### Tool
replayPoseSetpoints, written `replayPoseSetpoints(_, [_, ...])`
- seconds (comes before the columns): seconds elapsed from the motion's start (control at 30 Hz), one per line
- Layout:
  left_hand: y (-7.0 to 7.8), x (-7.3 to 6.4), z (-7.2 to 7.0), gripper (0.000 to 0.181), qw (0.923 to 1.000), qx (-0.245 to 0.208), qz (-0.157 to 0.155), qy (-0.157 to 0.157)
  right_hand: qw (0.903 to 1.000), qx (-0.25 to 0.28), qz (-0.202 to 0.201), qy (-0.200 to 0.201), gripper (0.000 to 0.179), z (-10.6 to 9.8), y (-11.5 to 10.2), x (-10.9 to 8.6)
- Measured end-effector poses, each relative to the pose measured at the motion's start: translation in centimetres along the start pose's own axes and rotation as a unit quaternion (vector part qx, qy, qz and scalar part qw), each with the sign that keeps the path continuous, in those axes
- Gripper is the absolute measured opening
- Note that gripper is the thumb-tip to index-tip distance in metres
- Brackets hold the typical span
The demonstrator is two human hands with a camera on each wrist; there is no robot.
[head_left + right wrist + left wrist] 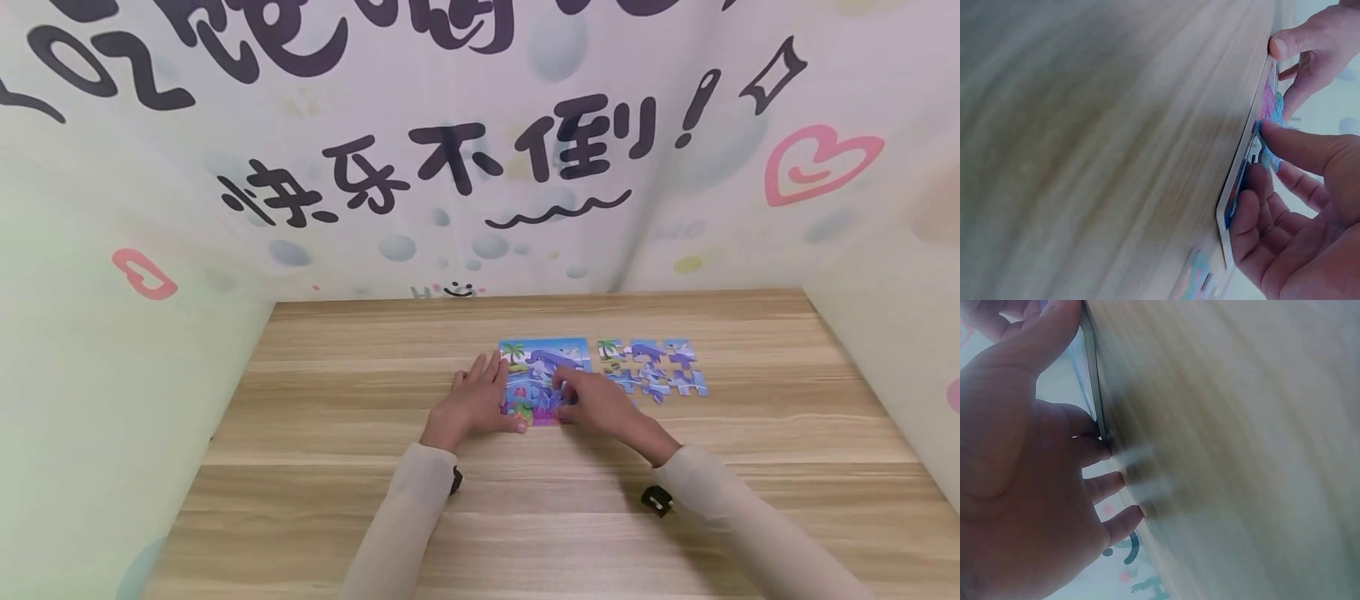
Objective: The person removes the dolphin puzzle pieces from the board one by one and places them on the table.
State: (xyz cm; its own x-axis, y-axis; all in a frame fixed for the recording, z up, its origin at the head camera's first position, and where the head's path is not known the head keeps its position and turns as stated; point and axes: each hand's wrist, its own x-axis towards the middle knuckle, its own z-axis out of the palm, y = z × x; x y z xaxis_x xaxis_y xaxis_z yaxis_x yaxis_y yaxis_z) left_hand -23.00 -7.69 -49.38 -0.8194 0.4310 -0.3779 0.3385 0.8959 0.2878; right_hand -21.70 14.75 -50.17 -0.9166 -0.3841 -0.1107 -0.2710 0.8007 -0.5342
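Observation:
A dolphin jigsaw puzzle board (543,343) lies flat on the table, its left part filled with colourful picture. My left hand (476,400) rests at the board's left edge, with the thumb near the front corner. In the left wrist view, the fingertips of that hand (1029,475) touch the tabletop beside the board. Over the board's right part, my right hand (603,404) has its fingers bent. The right wrist view shows its thumb and fingers pinching a bluish puzzle piece (1266,156) lifted from the frame, tilted against the board. The fingers partly hide the board's lower right.
To the right of the board, several jigsaw pieces (651,354) lie in loose rows on the wooden table (480,533). A printed wall (450,250) with writing stands behind the table. Side walls flank it. A small black device (657,500) sits at the right wrist.

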Motion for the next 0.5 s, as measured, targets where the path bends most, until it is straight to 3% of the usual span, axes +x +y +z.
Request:
replayPoseSetpoints(0.23, [0.0, -0.1, 0.0, 0.110, 1.0000, -0.004, -0.001, 0.000, 0.9912, 0.128, -0.030, 0.018, 0.014, -0.4, 0.6, -0.2])
replayPoseSetpoints(0.37, [0.1, 0.0, 0.0, 0.110, 1.0000, -0.005, -0.003, -0.003, 0.9771, 0.213, 0.000, 0.000, 0.014, -0.8, 1.3, -0.5])
replayPoseSetpoints(0.5, [0.1, 0.0, 0.0, 0.111, 1.0000, -0.008, -0.002, -0.003, 0.9641, 0.263, 0.038, -0.010, 0.018, -1.6, 2.3, -0.9])
